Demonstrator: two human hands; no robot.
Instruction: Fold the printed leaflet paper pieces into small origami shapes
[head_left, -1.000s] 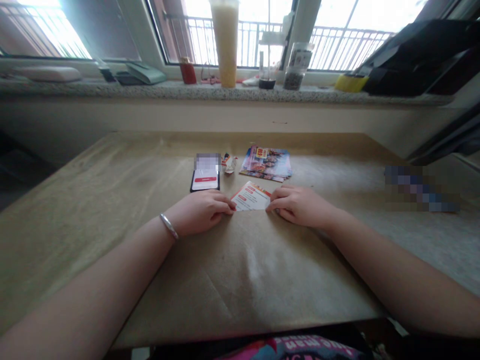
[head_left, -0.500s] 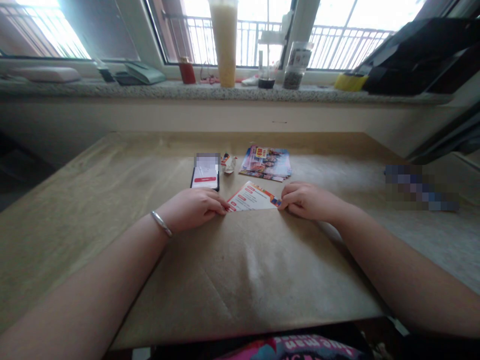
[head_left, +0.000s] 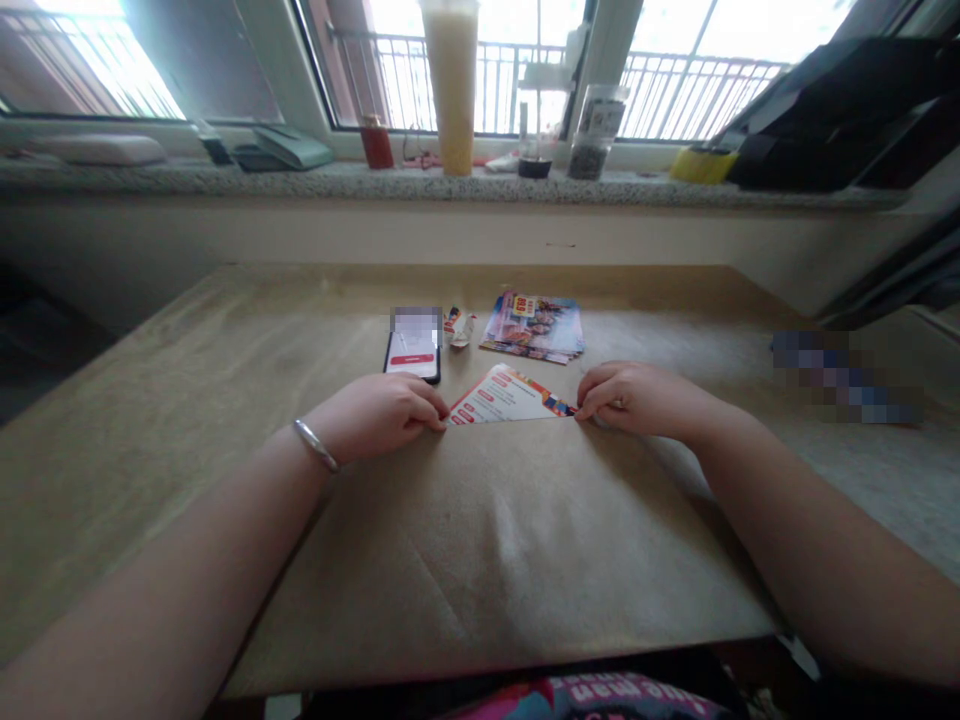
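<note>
A printed sheet of paper (head_left: pixel 506 397), folded into a triangle, lies on the table with its long folded edge toward me. Its white face carries red labels, and a colourful strip runs along the right side. My left hand (head_left: pixel 386 415), with a silver bangle at the wrist, has its fingers closed at the left corner. At the right corner, the fingertips of my right hand (head_left: pixel 634 400) are pinched on the paper. Just beyond my left hand lies a phone (head_left: pixel 412 358) with a lit screen.
A stack of colourful flyers (head_left: pixel 532 327) lies behind the folded sheet, with a crumpled wrapper (head_left: pixel 459 328) to its left. A blurred-out item (head_left: pixel 844 378) rests at the right. Along the windowsill (head_left: pixel 300 183) stand a tall yellowish container (head_left: pixel 452 95), a red bottle (head_left: pixel 376 145) and a black bag (head_left: pixel 840 120).
My hands have moved slightly apart along the folded edge, the right hand shifting right and the left hand a little left. More of the paper's corners now shows.
</note>
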